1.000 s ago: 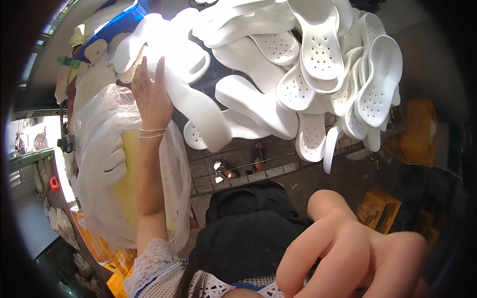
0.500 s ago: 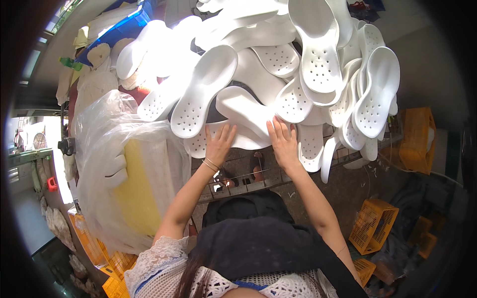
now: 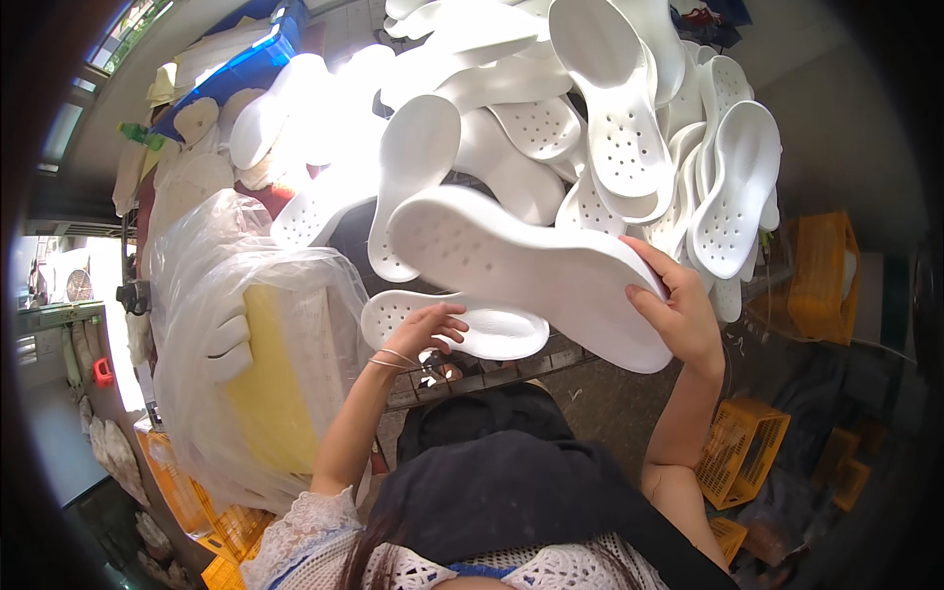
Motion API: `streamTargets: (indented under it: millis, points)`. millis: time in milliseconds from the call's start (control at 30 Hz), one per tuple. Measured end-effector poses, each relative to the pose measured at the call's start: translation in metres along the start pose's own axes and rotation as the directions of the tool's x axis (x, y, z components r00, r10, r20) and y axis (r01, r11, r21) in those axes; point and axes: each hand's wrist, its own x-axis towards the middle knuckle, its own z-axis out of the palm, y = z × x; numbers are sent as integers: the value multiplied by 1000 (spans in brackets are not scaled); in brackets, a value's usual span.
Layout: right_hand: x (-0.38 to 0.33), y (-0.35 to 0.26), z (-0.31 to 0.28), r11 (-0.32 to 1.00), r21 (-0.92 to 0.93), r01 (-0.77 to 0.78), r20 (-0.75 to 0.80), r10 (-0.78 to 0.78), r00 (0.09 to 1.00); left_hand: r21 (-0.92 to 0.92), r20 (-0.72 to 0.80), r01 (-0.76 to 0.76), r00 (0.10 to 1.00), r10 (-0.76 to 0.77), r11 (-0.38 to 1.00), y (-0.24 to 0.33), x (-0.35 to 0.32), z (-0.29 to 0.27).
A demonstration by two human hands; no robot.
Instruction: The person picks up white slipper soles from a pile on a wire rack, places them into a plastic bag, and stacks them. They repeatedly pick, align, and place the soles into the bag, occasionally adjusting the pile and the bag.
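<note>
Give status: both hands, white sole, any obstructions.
Right hand gripping white shoe sole by one end. Left hand open, empty, at lower perforated sole. Piled soles crowd just beyond.

The right grip (image 3: 690, 317) holds a white sole (image 3: 536, 275), the left grip (image 3: 427, 331) near a lower sole (image 3: 503, 332)

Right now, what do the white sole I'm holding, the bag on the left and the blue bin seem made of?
White sole: probably moulded foam or rubber, matte; its surface looks smooth and seamless, with faint small pits. Bag: thin plastic film, slightly glossy; it is see-through and wrinkled. Blue bin: likely rigid plastic with some sheen; a bright highlight sits near its rim.
</note>
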Motion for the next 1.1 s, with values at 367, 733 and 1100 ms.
streamTargets:
  millis: [367, 733, 1100]
  points:
    - [148, 11, -15, 786, -615, 65, -485, -442, 754, -91, -385, -232, 905, 180, 969, 2, 21, 29]
    - [163, 51, -33, 913, -379, -151, -480, -55, 876, -48, -397, -252, 893, 213, 966, 44, 44, 54]
    - [47, 165, -137, 865, 144, -481, -786, 395, 475, -657, 51, -193, 953, 299, 729, -15, -31, 15]
